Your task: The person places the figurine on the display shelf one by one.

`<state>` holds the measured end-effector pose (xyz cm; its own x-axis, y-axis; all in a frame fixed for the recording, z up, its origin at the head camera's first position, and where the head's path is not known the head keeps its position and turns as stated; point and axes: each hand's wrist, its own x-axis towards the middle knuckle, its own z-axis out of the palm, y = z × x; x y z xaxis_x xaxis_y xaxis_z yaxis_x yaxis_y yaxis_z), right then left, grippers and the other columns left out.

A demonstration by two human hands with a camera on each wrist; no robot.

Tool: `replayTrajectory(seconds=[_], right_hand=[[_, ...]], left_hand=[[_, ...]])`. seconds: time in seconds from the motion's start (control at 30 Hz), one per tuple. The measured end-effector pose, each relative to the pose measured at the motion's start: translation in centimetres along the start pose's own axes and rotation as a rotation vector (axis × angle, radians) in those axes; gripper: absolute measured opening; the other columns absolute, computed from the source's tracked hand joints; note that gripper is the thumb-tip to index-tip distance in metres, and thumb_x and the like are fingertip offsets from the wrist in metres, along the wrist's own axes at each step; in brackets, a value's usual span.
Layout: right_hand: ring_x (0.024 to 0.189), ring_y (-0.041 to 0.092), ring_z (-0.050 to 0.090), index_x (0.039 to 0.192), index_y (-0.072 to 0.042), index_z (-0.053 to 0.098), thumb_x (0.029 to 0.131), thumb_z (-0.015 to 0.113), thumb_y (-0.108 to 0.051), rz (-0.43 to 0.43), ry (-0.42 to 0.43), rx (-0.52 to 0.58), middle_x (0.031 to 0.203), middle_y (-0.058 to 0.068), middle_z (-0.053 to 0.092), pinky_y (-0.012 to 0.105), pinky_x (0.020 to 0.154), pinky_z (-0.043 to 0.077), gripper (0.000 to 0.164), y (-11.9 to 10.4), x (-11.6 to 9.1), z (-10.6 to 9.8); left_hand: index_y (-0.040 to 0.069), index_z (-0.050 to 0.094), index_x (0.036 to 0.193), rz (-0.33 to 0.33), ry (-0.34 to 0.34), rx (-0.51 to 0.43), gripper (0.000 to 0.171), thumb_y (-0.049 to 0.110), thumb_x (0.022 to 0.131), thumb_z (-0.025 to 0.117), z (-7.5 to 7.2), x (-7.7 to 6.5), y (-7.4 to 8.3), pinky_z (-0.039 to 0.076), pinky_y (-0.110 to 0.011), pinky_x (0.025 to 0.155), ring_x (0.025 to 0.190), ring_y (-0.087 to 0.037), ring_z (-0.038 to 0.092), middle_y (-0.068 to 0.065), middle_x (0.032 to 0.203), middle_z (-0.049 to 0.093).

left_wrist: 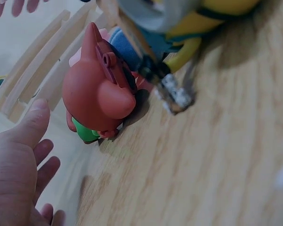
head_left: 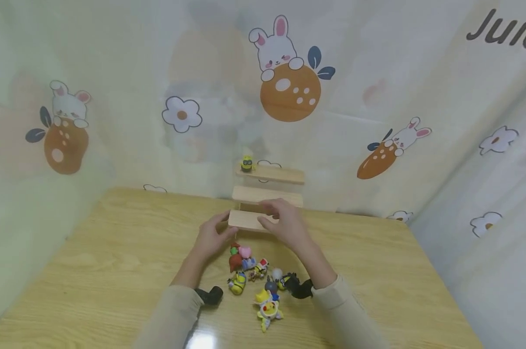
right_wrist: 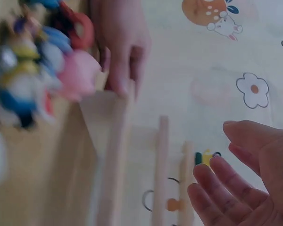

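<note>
My left hand (head_left: 212, 237) is at the left end of the lowest board of a small three-tier wooden display stand (head_left: 245, 219). Its fingers are fairly straight, with fingertips right at the board's end; in the left wrist view this hand (left_wrist: 19, 160) has its thumb and fingers spread. Over the right part of the same board is my right hand (head_left: 285, 223), which hides that end. In the right wrist view, the right hand (right_wrist: 245, 179) has loosely bent fingers and nothing between them. A yellow minion figurine (head_left: 246, 164) stands on the top board's left end.
Several toy figurines lie in front of the stand, including a red one (head_left: 235, 262), a pink one (head_left: 245, 251), a minion (head_left: 237, 283) and a yellow-and-white figure (head_left: 269, 309) nearest me. A patterned curtain (head_left: 219, 58) hangs behind the wooden table (head_left: 128, 271).
</note>
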<state>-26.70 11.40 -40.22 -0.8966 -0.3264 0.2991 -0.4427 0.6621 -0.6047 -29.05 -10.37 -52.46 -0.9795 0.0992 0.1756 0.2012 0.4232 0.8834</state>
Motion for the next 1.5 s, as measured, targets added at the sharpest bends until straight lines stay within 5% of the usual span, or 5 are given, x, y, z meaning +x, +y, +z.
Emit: replayTrajectory(seconds=[0.43,0.9,1.27,1.5], right_hand=[[0.094,0.025,0.067,0.116,-0.008,0.065,0.083,0.073,-0.015,0.039,-0.022,0.073,0.107,0.011,0.068,0.038,0.083,0.056,0.034,0.6,-2.1,3.1],[0.101,0.024,0.065,0.12,-0.013,0.064,0.09,0.063,-0.039,0.067,-0.377,-0.164,0.114,0.009,0.067,0.041,0.085,0.054,0.04,0.8,-3.3,4.5],[0.088,0.017,0.067,0.105,-0.018,0.067,0.09,0.065,-0.036,0.064,-0.339,-0.188,0.101,0.003,0.071,0.034,0.074,0.054,0.024,1.1,-4.0,5.3],[0.067,0.008,0.057,0.099,-0.018,0.063,0.082,0.073,-0.04,0.083,-0.299,-0.214,0.085,-0.004,0.068,0.023,0.057,0.046,0.03,1.0,-4.1,6.0]], left_hand=[[0.02,0.05,0.138,0.0,-0.004,0.017,0.062,0.041,0.084,0.07,0.0,0.2,-0.5,0.03,-0.051,0.112,0.132,-0.029,0.045,-0.007,0.135,0.056],[0.018,0.048,0.139,-0.001,-0.018,0.009,0.063,0.04,0.085,0.07,-0.2,0.3,-0.2,0.027,-0.051,0.114,0.133,-0.028,0.043,-0.008,0.136,0.055],[0.017,0.048,0.14,0.007,-0.019,0.021,0.063,0.039,0.084,0.07,0.0,0.2,0.0,0.03,-0.046,0.114,0.131,-0.027,0.046,-0.008,0.135,0.056],[0.016,0.049,0.139,0.025,-0.004,0.028,0.062,0.037,0.085,0.07,-0.2,0.2,0.0,0.03,-0.049,0.113,0.13,-0.029,0.046,-0.01,0.133,0.057]])
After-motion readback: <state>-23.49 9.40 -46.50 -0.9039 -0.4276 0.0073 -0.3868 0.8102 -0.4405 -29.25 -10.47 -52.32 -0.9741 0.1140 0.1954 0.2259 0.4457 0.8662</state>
